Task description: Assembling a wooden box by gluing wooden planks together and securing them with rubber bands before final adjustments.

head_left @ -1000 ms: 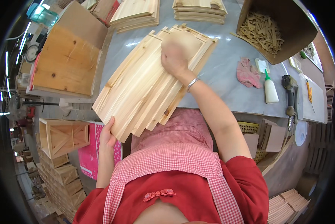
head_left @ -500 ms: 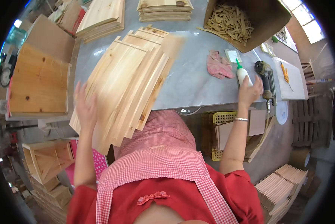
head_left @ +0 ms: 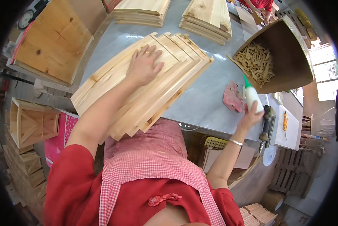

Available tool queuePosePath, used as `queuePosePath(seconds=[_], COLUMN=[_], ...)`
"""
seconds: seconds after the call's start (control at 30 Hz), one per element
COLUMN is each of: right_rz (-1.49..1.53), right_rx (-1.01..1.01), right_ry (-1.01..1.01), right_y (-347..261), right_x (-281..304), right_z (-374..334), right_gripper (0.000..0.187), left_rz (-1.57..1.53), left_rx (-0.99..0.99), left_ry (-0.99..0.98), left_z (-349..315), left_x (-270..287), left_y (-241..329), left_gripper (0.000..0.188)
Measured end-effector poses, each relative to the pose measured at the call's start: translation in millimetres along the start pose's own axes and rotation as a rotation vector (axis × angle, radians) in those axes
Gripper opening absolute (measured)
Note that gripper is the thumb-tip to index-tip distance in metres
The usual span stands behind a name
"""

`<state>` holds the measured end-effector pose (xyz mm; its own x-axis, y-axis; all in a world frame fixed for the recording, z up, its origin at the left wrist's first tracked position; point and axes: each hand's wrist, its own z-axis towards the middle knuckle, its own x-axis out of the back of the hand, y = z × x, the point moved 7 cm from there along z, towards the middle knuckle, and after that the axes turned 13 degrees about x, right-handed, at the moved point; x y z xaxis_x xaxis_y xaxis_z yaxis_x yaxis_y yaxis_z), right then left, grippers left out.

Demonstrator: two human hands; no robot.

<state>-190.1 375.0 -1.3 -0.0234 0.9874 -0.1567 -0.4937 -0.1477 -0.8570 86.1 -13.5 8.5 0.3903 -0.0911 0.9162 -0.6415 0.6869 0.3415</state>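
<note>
A fanned stack of pale pine panels (head_left: 112, 83), stepped one over another and each with a grooved strip at its far end, overhangs the near edge of the grey table. My left hand (head_left: 143, 67) lies flat on the top panel near that far end, fingers spread, with a ring on one finger. In my right hand (head_left: 250, 117) is a white squeeze bottle (head_left: 253, 98), its green pointed nozzle up and tilted left. The fingers wrap its lower part. Just left of the bottle a crumpled pink cloth (head_left: 233, 98) rests on the table.
A cardboard box (head_left: 293, 56) of thin wood strips (head_left: 253, 62) stands far right. An air nail gun (head_left: 267, 124) and an orange-handled tool (head_left: 285, 122) lie right of my right hand. Panel stacks (head_left: 206, 19) line the back, where another person's hand (head_left: 267, 16) shows.
My left hand has moved from the panels' left edge onto the top panel's far end. My right hand has closed around the bottle and raised it. The head view has turned.
</note>
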Motion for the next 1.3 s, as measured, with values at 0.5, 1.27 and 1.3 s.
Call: queuePosePath(seconds=[0.5, 1.27, 1.3], right_rz=[-0.195, -0.17, -0.261], right_rx=[0.104, -0.043, -0.001], right_ry=[-0.537, -0.409, -0.441], right_y=[68.9, 58.9, 62.5], right_x=[-283.3, -228.5, -239.3], right_z=[0.4, 16.0, 13.5], right_gripper=[0.061, 0.048, 0.056], left_rz=[-0.026, -0.03, -0.029], left_rx=[0.018, 0.005, -0.002], left_ry=[-0.001, 0.002, 0.004], left_z=[4.0, 5.1, 5.1], left_x=[3.6, 5.7, 6.2], left_y=[0.4, 3.8, 4.3], left_gripper=[0.047, 0.046, 0.046])
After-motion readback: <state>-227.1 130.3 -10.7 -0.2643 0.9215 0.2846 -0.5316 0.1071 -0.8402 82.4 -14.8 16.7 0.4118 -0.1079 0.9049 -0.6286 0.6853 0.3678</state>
